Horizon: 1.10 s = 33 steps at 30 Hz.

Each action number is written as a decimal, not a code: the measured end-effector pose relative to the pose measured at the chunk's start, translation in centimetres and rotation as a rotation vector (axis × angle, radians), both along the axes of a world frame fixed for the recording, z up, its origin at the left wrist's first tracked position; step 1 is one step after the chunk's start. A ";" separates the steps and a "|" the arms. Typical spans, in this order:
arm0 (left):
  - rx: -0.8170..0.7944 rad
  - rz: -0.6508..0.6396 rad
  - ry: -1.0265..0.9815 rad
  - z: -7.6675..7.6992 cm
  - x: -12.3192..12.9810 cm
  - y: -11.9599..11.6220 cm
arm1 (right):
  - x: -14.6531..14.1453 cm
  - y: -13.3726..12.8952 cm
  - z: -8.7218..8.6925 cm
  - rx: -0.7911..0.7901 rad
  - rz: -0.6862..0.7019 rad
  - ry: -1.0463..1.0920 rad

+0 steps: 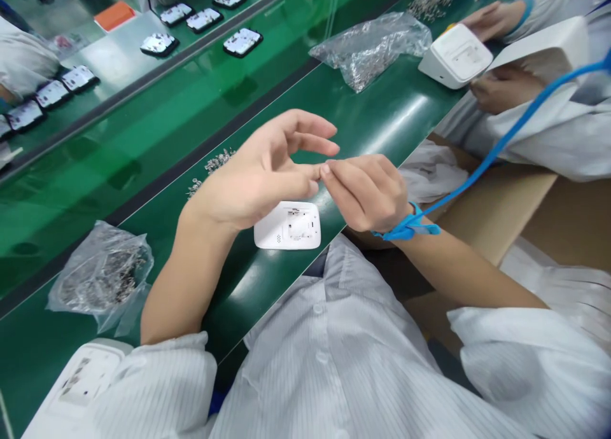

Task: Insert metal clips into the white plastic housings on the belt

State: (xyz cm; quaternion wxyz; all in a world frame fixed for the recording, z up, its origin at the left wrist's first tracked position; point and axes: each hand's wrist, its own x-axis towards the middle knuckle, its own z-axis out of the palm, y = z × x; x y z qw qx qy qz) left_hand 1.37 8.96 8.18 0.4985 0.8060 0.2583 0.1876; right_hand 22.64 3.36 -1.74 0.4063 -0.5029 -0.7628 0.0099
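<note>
- Counter [367, 118]: deep green across the middle
- Casing [270, 233], centre: white with small dark marks
- Strap [401, 229], right of centre: bright blue
- Cord [496, 156], right: the same blue
- Coat [319, 343], bottom centre: pale grey-white, finely striped
- Block [114, 16], upper left: orange
- Units [242, 42], top: white, black-edged
- Box [510, 203], right: tan brown
- Metal bits [219, 161], left of centre: silvery grey

A glossy green bench [377, 124] carries a white device [287, 228], plastic bags [102, 277] — and small loose metal parts [219, 161].
</note>
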 end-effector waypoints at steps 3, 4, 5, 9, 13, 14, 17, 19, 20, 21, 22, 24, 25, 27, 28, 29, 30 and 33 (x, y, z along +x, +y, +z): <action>0.087 -0.011 -0.023 0.6 -0.2 -0.1 | -0.6 -0.7 1.5 0.058 0.046 0.108; 0.151 -0.027 -0.018 0.7 -0.4 -0.1 | -0.9 -1.1 2.1 0.059 0.057 0.177; 0.231 -0.045 -0.007 0.8 -0.5 -0.2 | -1.1 -1.5 2.7 0.036 0.071 0.266; 0.572 -0.080 0.154 1.1 -0.7 -0.7 | -1.3 -2.1 4.1 -0.322 0.262 0.636; 0.662 -0.127 0.317 1.1 -0.2 -1.2 | -0.8 -1.3 3.9 -0.733 0.503 0.902; 0.679 -0.143 0.321 1.0 -0.1 -1.2 | -0.7 -1.2 3.7 -0.804 0.548 0.938; 0.738 -0.180 0.327 0.7 0.1 -1.2 | -0.9 -0.9 3.3 -0.917 0.606 0.998; 0.791 -0.176 0.342 0.5 0.3 -1.0 | -1.1 -0.9 3.0 -0.888 0.534 1.024; 0.816 -0.163 0.350 0.3 0.4 -1.0 | -1.3 -1.0 2.9 -0.840 0.473 1.028; 0.835 -0.148 0.358 0.2 0.5 -0.9 | -1.4 -1.1 2.8 -0.777 0.406 1.024; 0.845 -0.135 0.362 0.0 0.7 -0.8 | -1.5 -1.3 2.7 -0.705 0.343 1.012; 0.842 -0.127 0.366 -0.4 1.0 -0.6 | -1.6 -1.5 2.5 -0.577 0.255 0.972; 0.832 -0.137 0.367 -0.6 1.1 -0.4 | -1.6 -1.6 2.3 -0.535 0.231 0.947; 0.800 -0.164 0.387 -0.9 1.1 0.0 | -1.7 -1.7 1.8 -0.511 0.201 0.894; 0.778 -0.186 0.412 -1.0 1.0 0.3 | -1.8 -1.8 1.5 -0.523 0.186 0.862; 0.751 -0.212 0.454 -1.1 0.8 0.6 | -2.0 -1.9 1.0 -0.536 0.162 0.821; 0.722 -0.239 0.516 -1.3 0.6 1.0 | -2.2 -2.1 0.4 -0.534 0.129 0.769; 0.647 -0.274 0.769 -1.9 0.3 2.2 | -3.3 -2.6 -1.9 -0.404 0.003 0.556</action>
